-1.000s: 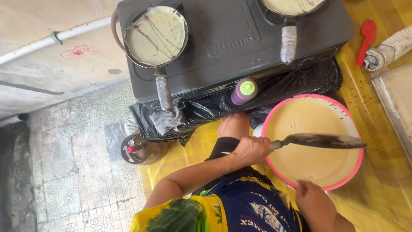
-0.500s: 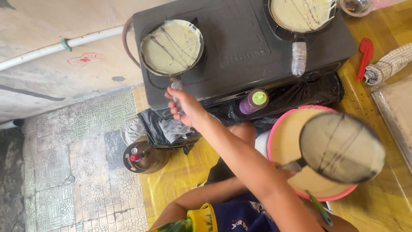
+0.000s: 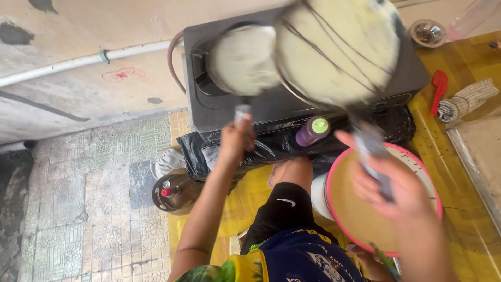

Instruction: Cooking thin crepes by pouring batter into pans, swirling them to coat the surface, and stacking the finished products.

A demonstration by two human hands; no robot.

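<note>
Overhead, right hand [image 3: 389,190] grips a raised pan [image 3: 339,49]; left hand [image 3: 236,142] clasps the stove [image 3: 271,107] pan's handle [image 3: 242,112].

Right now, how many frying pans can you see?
2. One pan sits on the stove, its handle in the left hand. The other pan is lifted up, held by the right hand. More could be hidden behind it.

even soft daylight, faint shadows, raised pan [image 3: 334,49] and right hand [image 3: 396,193] motion-blurred, floor sharp

Bare left hand [image 3: 236,142], bare right hand [image 3: 392,189], both forearms unsleeved, dark blue patterned shirt with yellow-green sleeve edge, black shorts with small white mark
</note>
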